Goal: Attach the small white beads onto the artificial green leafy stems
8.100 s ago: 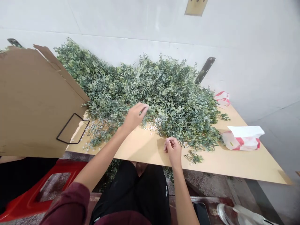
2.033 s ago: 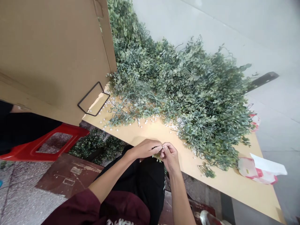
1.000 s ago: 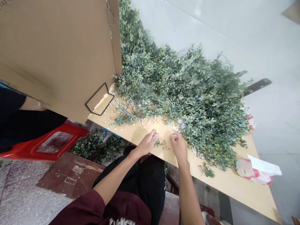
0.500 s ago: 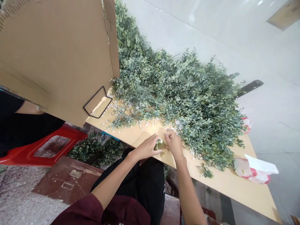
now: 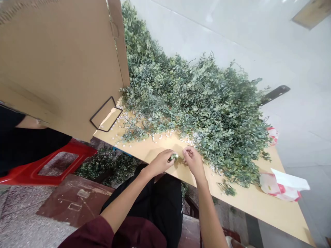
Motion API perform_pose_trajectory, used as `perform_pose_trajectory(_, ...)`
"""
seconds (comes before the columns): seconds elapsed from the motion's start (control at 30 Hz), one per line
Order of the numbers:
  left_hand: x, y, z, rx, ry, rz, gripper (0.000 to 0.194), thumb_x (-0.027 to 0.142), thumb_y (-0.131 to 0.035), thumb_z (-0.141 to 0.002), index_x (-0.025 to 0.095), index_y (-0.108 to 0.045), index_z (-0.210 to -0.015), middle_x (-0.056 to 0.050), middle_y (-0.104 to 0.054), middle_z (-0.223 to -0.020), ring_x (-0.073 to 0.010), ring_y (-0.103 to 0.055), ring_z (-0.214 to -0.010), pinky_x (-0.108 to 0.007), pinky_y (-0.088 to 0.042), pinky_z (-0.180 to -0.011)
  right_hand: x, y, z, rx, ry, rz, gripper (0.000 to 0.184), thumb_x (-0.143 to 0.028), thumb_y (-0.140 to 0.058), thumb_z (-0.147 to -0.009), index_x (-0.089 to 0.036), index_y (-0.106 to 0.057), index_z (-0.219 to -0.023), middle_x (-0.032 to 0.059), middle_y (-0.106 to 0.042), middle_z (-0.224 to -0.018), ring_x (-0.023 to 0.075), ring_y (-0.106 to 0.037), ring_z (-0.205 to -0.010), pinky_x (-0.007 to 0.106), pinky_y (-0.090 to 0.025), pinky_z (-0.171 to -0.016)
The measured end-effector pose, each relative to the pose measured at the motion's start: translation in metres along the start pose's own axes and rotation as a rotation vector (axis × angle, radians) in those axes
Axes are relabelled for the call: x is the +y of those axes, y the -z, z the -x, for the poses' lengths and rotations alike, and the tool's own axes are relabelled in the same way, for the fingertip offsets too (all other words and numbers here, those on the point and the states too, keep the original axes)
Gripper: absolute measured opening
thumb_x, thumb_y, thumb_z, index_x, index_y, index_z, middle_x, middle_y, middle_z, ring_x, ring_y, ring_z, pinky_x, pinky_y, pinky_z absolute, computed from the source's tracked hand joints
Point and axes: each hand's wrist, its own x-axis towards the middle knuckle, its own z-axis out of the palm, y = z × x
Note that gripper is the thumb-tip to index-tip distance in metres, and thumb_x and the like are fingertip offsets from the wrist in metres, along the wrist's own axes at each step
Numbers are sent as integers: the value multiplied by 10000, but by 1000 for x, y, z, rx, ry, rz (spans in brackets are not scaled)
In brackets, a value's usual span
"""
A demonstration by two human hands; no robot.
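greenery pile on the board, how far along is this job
Early, it seems. Done: only some loose white beads along the pile's edge and one lone sprig lying apart. In hand: the left hand pinches a small sprig, with the right hand beside it. Left: nearly the whole greenery pile.

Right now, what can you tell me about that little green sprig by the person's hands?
The small sprig has rounded, pale green leaves that look artificial. It sits at the fingers of the left hand, above a tan board, with the right hand just beside it. Whether it touches the board cannot be told.
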Motion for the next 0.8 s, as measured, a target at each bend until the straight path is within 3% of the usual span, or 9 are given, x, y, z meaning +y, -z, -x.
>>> perform_pose_trajectory(0.23, -5, 6, 0, 38, 17, 214, 243, 269, -504, -929, 187, -636, -1117, -65, -643, -1047, -204, -603, -991, -282, -447, -894, -3, -10, 25, 38, -20, -214, 237, -438, -609, -861, -203, -583, -876, -21, -559, -613, 138, -534, -531, 242, -432, -500)
perform_pose_trajectory(0.43, 1, 13, 0, -10, 15, 273, 263, 300, -453, -954, 155, -663, -1019, -63, -614, -970, -180, -597, -922, -258, -446, -846, 2, -16, 27, -59, -13, -245, 217, -406, -646, -837, -190, -642, -856, 2, -577, -688, 146, -532, -599, 260, -452, -566)
perform_pose_trajectory(0.57, 6, 14, 1, -39, 21, 287, 282, 334, -424, -968, 152, -639, -984, -56, -620, -947, -177, -591, -904, -261, -442, -839, 3, -17, 25, -16, -21, -300, 209, -398, -670, -820, -191, -689, -842, 11, -598, -696, 151, -518, -611, 267, -438, -575)
perform_pose_trajectory(0.8, 6, 18, 4, -127, 42, 351, 320, 365, -411, -964, 140, -582, -814, -21, -595, -782, -141, -544, -738, -234, -437, -717, 10, -27, 24, 28, -147, -636, 222, -396, -749, -748, -181, -691, -749, -2, -597, -664, 110, -470, -525, 243, -395, -499)
